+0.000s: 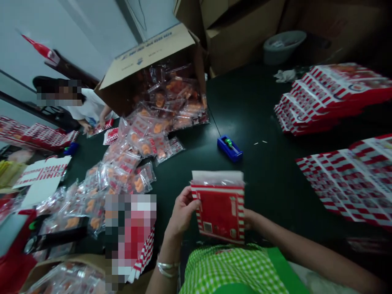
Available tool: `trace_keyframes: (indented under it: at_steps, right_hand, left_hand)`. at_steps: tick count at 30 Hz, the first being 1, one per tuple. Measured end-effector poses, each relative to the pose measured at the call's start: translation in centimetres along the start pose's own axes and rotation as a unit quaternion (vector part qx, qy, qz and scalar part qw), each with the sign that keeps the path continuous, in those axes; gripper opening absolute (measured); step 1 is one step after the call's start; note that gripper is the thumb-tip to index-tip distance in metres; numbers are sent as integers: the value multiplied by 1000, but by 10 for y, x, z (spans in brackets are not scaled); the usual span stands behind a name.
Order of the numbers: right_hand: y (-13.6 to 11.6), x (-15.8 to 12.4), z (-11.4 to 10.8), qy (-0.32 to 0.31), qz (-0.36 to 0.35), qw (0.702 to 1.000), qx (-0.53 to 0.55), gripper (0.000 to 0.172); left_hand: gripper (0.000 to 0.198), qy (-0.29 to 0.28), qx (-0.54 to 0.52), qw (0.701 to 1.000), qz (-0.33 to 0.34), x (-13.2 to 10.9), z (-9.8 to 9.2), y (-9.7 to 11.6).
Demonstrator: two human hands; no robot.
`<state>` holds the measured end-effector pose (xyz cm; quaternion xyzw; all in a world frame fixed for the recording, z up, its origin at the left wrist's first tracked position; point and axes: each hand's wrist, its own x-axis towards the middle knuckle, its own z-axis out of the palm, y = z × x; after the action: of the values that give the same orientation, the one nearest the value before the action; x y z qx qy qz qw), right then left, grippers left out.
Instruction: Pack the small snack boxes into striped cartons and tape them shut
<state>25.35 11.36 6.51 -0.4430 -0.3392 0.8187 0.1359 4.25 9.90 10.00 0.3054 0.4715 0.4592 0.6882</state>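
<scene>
Right, broad dark table, smooth and matte, running the whole width. At the back a big corrugated cardboard box lies tipped on its side, and glossy, crinkled clear packets with orange pieces inside spill from its mouth toward the near left. On the right sit stacks of striped cards, flat and rectangular, red and white. A co-worker is bent over the table's far left end.

Front and centre, just above the near edge, is the striped card sleeve: stiff red card, roughly square, held upright with its long axis vertical. A frosted plastic bag pokes out of its top, pointing away from the person. The left hand pinches the sleeve's left edge, thumb on the front. The right hand grips the right edge, fingers hidden behind. Beyond the sleeve, a small blue tape dispenser, lying well apart from it.
</scene>
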Motion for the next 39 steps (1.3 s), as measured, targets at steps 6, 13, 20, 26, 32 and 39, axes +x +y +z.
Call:
trace_keyframes:
  at_steps: [6,13,20,26,32,39]
  right_hand:
    - [-37,-17,-3,216,-178,955,96,86]
    - [-63,-9,36,244,-233,941,-11,73]
    - [-78,-9,26,122,-200,963,-134,31]
    - [-81,-3,30,243,-283,911,-177,29]
    - [-83,-13,22,193,-272,929,-161,31]
    - [-107,-28,23,138,-192,958,-162,35]
  left_hand:
    - [95,90,-42,994,-54,7,10,0]
    - [64,-11,68,997,31,-2,-19,38]
    - [33,18,179,984,22,3,-46,46]
    - [23,100,129,985,60,15,-36,43]
    - [15,87,172,977,91,5,-26,51]
    - [23,85,285,952,77,0,-4,75]
